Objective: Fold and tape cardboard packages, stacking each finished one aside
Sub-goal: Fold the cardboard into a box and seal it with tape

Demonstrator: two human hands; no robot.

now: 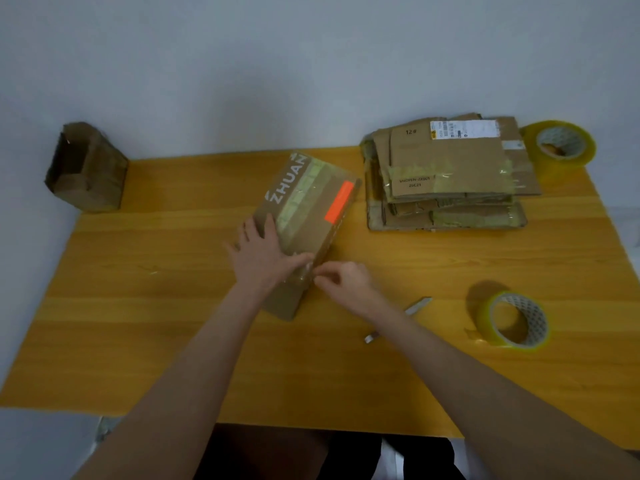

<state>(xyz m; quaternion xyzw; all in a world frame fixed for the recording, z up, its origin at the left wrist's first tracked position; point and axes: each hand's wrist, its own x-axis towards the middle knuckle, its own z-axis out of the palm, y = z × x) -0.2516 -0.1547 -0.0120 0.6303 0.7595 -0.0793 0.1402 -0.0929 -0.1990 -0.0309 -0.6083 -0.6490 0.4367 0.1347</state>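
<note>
A folded brown cardboard package (308, 209) with white lettering, an orange label and strips of clear tape lies slanted in the middle of the wooden table (138, 323). My left hand (259, 254) lies flat on its near left part, fingers spread. My right hand (346, 280) is at the package's right edge, fingertips pinching a piece of clear tape that runs across the near end. A stack of flattened, taped cardboard packages (450, 174) sits at the back right.
A roll of clear tape (516, 320) stands at the right, a second roll (561, 145) at the back right corner. A small utility knife (412, 310) lies under my right forearm. A brown paper bag (86, 168) stands at the back left corner.
</note>
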